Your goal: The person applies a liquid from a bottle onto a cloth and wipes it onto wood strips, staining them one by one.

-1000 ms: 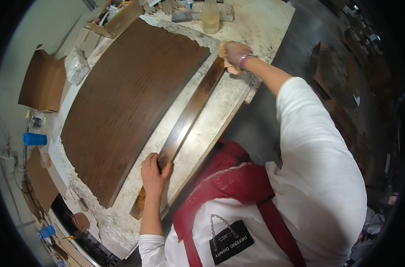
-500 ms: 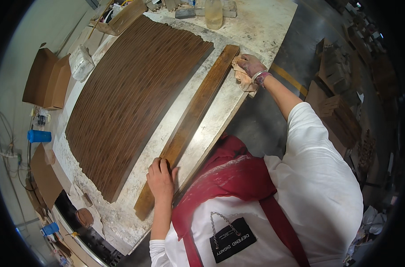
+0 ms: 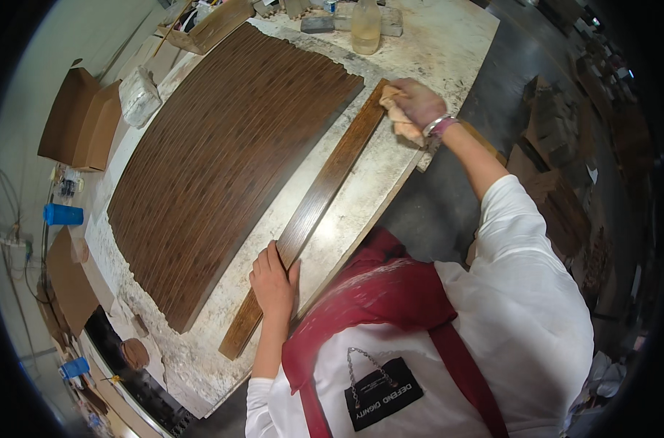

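Note:
A long brown wooden board (image 3: 326, 182) lies slantwise on the pale, stained worktable (image 3: 350, 204). My left hand (image 3: 275, 281) is closed over the board toward its near end, fingers across the top and thumb at the right edge. At the far end, my right hand (image 3: 419, 104) holds a crumpled, peach-coloured rag (image 3: 399, 117) against the board's right side. That hand is slightly blurred, and its palm is hidden. To the left of the board, many dark brown wooden strips lie side by side in a wide, curved-looking row (image 3: 230, 168).
A bottle of yellowish liquid (image 3: 365, 33) stands near grey blocks (image 3: 387, 22) at the far edge. On the left are an open cardboard box (image 3: 80, 120), a white wrapped bundle (image 3: 139, 96) and a blue cup (image 3: 63, 214). Stacked pieces (image 3: 554, 201) lie beyond the table's right side.
The board has turned, showing a darker, glossier face. My left hand has shifted slightly up along it. My right hand, still with the rag, stays at the far end. The view has shifted a little.

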{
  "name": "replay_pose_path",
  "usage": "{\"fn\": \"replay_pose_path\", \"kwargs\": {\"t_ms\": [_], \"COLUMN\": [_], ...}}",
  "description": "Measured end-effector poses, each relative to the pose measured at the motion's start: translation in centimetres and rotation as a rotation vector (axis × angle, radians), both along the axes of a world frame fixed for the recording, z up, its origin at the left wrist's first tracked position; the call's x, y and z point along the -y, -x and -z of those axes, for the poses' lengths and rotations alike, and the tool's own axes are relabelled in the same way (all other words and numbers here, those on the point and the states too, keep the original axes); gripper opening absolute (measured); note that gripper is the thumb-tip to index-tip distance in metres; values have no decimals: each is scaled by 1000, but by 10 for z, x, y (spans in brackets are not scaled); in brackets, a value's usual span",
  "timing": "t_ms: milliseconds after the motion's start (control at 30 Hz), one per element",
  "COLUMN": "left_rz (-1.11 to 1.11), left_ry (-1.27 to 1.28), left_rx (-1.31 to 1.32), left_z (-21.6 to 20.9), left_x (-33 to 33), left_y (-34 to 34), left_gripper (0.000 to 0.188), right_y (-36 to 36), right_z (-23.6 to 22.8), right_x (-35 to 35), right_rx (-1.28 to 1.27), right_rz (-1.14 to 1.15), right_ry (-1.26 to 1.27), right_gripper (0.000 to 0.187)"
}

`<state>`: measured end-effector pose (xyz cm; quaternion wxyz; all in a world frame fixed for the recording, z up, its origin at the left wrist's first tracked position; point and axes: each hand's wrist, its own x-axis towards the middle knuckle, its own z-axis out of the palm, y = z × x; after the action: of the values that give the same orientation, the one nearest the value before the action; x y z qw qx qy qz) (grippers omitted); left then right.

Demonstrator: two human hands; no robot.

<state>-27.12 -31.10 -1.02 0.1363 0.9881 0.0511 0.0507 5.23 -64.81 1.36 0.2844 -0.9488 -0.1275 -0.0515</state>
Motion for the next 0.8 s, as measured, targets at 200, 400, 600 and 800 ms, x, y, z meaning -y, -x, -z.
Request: {"fn": "replay_pose_path", "kwargs": {"t_ms": [200,400,600,800], "left_rz": [-2,18,-275,-158], "left_ry": [71,165,-183,-281], "left_rx": [-64,-131,72,54], "left_z": [4,-12,-21,1], "left_x": [-8,-8,-95,-137], "left_y": [32,47,31,29], "left_gripper": [64,70,85,79], "right_y": [13,34,-2,55], "right_z": [-31,-63,-105,-25], "right_x": [-52,-1,-60,-145], "right_rx": [-313,-407,-192,-30], "right_rz": [-258,-187,-305,-565], "right_ry": [525,429,-603,243], "right_gripper": [35,31,31,24]}}
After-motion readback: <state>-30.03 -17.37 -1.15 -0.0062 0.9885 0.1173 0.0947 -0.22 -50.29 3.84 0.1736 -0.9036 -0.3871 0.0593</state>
